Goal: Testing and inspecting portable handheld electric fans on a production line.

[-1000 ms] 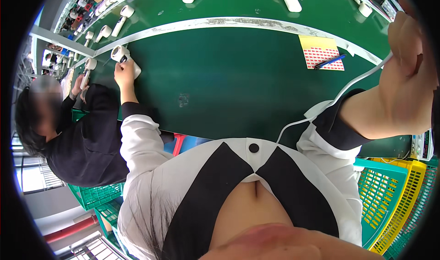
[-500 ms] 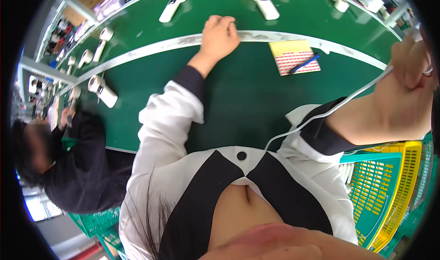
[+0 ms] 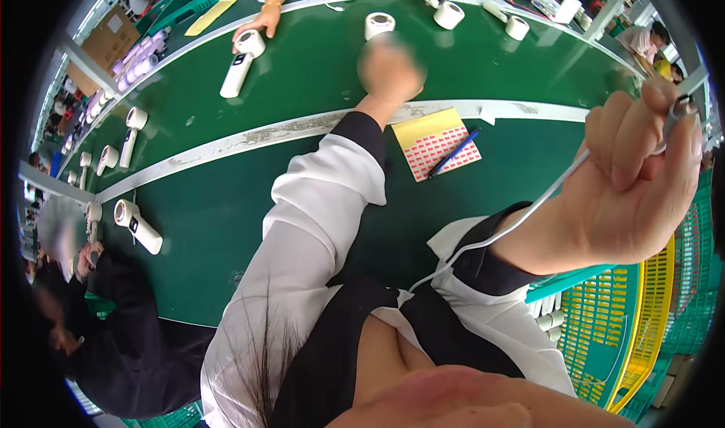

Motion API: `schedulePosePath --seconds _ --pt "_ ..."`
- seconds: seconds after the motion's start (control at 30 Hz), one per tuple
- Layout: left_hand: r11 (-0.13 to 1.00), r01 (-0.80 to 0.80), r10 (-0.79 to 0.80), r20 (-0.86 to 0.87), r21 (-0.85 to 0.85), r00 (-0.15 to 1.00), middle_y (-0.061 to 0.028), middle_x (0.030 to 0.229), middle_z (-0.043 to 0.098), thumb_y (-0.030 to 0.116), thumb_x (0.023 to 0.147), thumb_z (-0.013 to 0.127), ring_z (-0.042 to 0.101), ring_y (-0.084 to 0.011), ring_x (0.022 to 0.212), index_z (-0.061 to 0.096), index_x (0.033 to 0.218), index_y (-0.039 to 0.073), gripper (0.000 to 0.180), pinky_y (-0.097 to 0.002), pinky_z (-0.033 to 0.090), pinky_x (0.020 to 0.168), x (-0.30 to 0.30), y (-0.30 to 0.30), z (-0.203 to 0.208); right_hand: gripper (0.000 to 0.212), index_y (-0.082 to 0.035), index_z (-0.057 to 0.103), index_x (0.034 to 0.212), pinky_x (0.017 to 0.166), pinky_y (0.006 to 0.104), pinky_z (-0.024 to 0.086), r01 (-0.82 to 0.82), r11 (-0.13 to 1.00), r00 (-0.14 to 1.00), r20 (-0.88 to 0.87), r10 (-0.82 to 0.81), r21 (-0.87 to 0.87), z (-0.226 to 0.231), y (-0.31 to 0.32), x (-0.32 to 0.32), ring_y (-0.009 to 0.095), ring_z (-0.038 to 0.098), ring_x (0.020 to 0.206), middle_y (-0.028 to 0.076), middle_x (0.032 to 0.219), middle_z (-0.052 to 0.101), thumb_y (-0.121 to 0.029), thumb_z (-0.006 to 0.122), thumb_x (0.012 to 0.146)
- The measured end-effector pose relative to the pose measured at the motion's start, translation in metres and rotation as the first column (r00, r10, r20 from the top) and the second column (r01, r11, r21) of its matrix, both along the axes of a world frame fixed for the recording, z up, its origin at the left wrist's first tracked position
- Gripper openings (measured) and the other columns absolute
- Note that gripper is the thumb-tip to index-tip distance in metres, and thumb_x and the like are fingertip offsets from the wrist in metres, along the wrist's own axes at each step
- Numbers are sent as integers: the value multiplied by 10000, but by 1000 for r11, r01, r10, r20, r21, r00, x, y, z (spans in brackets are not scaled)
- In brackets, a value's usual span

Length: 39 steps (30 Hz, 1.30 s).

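My left hand [image 3: 390, 69] reaches over a white strip [image 3: 302, 126] onto the far green surface. It covers the lower part of a white handheld device, whose round head [image 3: 379, 26] shows just beyond; the fingers are smeared, so a grip cannot be made out. Raised at the right, my right hand [image 3: 634, 175] is closed on a white cable [image 3: 521, 217]. The cable's metal-tipped plug [image 3: 684, 105] sticks up between thumb and fingers, and its cord runs down along my sleeve.
A yellow and red-marked label pad [image 3: 419, 145] lies before me with a blue pen [image 3: 453, 154] on it. Across the table, another person's hand [image 3: 260, 22] touches a white device [image 3: 238, 73]. A green basket [image 3: 596, 337] stands at my right. A co-worker [image 3: 128, 337] sits at left.
My left hand has moved from the white strip farther out to a device. My right hand has turned, bringing the plug into sight. Other people's hands have appeared across the table.
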<state>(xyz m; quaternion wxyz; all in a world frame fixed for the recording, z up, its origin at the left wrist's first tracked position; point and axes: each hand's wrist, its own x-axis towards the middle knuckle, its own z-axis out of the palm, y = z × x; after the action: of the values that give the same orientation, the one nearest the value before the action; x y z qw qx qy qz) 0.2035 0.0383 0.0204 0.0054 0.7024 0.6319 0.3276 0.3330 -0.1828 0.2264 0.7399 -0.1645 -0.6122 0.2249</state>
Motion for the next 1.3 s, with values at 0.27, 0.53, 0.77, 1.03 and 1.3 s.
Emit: schedulePosePath --seconds 0.27,0.53,0.77,1.03,1.3 --pt "999 -24 28 93 -40 995 -217 989 533 270 809 571 554 -381 880 562 998 28 307 -433 470 763 -44 -3 7 365 81 547 996 481 231 175 90 995 996 20 -91 37 -6 3 -10 49 235 473 -33 495 302 -233 365 953" --pt "655 755 -48 999 29 2 -165 1044 594 106 794 594 604 -248 920 464 1170 -59 431 -371 497 783 -120 -60 39 386 107 554 944 452 233 175 190 976 981 8 -192 105 -8 0 -25 57 242 447 -35 477 285 -243 393 922" --pt "546 769 -68 933 332 -355 -174 1097 556 70 820 542 587 -273 933 409 1214 -28 428 -391 499 817 -140 -146 72 349 128 575 978 480 231 231 215 960 976 -14 -216 180 -10 -3 -27 80 314 472 33 543 426 -182 435 902" --pt "756 641 -104 991 136 -87 -126 976 531 190 837 492 541 -206 723 390 1199 14 415 -313 478 612 -151 -248 50 329 144 575 985 527 229 300 235 804 875 242 -420 546 -4 2 -30 96 352 489 84 593 490 -138 423 908" --pt "741 650 -180 982 169 -50 -176 968 514 177 844 483 556 -206 623 330 1256 -32 487 -299 473 534 -145 -294 59 322 131 567 997 523 233 315 237 868 894 252 -371 437 -11 2 -33 111 377 507 95 626 495 -148 437 907"
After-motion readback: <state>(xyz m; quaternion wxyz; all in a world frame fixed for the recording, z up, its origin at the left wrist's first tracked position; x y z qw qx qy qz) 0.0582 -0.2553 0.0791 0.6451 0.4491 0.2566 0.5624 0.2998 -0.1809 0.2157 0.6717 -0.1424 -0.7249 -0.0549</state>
